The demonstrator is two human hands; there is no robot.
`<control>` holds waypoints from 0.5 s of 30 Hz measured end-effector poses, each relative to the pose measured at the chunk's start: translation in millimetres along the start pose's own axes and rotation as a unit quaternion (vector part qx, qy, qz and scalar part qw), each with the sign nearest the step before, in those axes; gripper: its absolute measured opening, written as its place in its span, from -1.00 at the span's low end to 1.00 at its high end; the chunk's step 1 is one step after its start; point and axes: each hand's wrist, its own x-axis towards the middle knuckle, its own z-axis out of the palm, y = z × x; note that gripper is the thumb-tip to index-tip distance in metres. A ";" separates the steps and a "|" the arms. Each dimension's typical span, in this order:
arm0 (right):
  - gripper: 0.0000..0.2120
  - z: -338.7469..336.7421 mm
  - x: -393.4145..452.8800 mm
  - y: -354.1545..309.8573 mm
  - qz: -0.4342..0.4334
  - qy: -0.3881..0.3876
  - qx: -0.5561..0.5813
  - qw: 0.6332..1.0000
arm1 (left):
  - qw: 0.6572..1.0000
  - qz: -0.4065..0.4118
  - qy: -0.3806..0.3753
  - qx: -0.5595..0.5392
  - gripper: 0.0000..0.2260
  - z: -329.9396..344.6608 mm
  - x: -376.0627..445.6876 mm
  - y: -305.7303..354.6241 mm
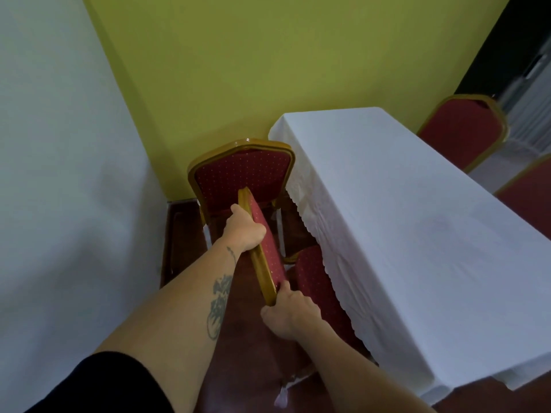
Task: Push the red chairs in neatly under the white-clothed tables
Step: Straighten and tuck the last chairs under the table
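A red chair (pixel 269 257) with a gold frame stands at the left long side of the white-clothed table (pixel 402 222). Its backrest shows edge-on and its seat cushion reaches under the cloth's lace hem. My left hand (pixel 244 231) grips the far end of the backrest's top rail. My right hand (pixel 290 311) holds the near corner of the same rail. A second red chair (pixel 241 177) stands at the table's far left corner, its back facing me.
A green wall stands behind the table and a white wall runs along the left, leaving a narrow strip of dark red floor. Two more red chairs (pixel 462 132) stand on the table's right side.
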 end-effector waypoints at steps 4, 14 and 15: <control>-0.16 -10.9 -1.8 2.1 -0.006 -0.036 0.000 0.999 | 0.997 -0.014 -0.075 0.020 -0.23 -17.4 -4.7 0.5; -0.27 -108.0 27.5 -15.9 -0.105 -0.031 0.139 0.984 | 0.994 0.076 0.015 0.079 -0.71 -82.3 -13.6 6.7; -0.31 -119.2 32.2 -20.3 -0.116 -0.020 0.135 0.984 | 0.993 0.076 0.026 0.086 -0.75 -90.3 -9.9 8.7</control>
